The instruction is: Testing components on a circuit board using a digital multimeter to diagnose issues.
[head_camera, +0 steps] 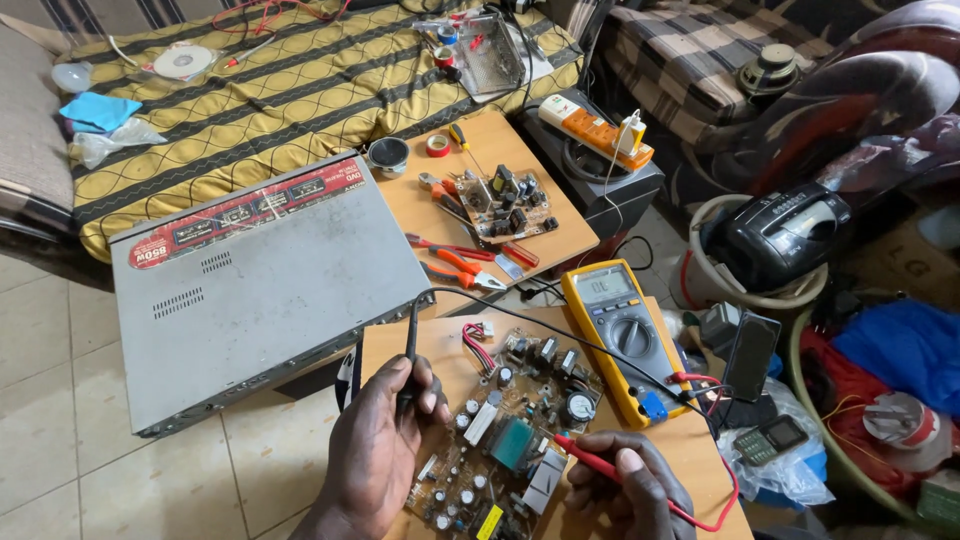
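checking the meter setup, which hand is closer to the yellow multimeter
Right. The right hand, holding the red probe, sits just below the yellow multimeter. The left hand, with the black probe, is farther off across the circuit board.

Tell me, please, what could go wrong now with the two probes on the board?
The red probe in the right hand lies low among crowded parts of the circuit board; its tip might bridge two contacts. The black lead from the left hand crosses the board and could snag the yellow multimeter.
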